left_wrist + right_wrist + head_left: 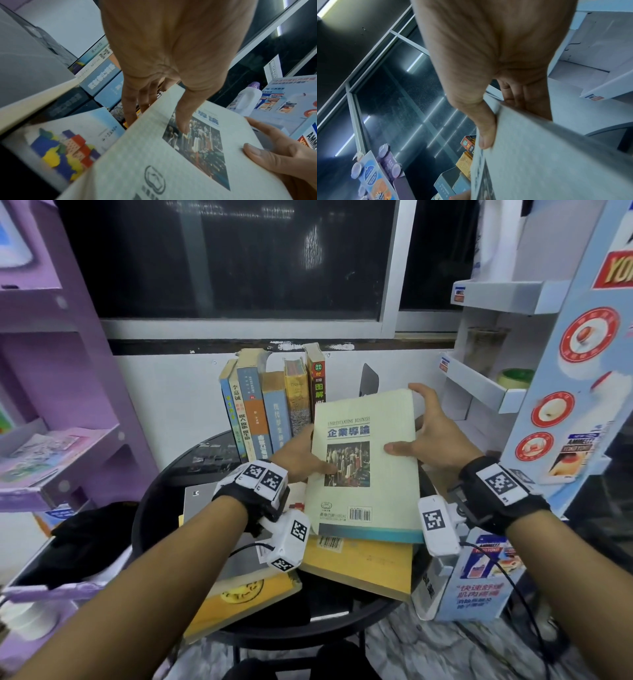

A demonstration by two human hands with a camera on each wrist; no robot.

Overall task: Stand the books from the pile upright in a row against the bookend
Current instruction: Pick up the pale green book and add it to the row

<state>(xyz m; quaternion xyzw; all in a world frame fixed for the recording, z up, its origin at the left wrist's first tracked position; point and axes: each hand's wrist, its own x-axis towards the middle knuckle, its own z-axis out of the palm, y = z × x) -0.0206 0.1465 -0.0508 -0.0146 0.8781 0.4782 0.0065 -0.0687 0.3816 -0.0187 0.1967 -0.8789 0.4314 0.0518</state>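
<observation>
A pale book with a photo on its cover (380, 467) (154, 155) (547, 162) is lifted at a tilt above the pile. My left hand (298, 457) (163, 54) grips its left edge, thumb on the cover and fingers beneath. My right hand (438, 436) (488, 54) grips its right edge, thumb on top and fingers wrapped behind. Several books stand upright in a row (270, 409) (102, 75) at the back of the table. The grey metal bookend (369, 380) rises to their right, with a gap between. A yellow book (359, 570) and other flat books (239, 601) form the pile underneath.
The round black table (150, 508) stands against a white wall under a dark window. A purple shelf unit (51, 405) crowds the left. A white and blue cardboard display (565, 371) and a printed box (479, 583) crowd the right. A white bottle (247, 100) stands by that box.
</observation>
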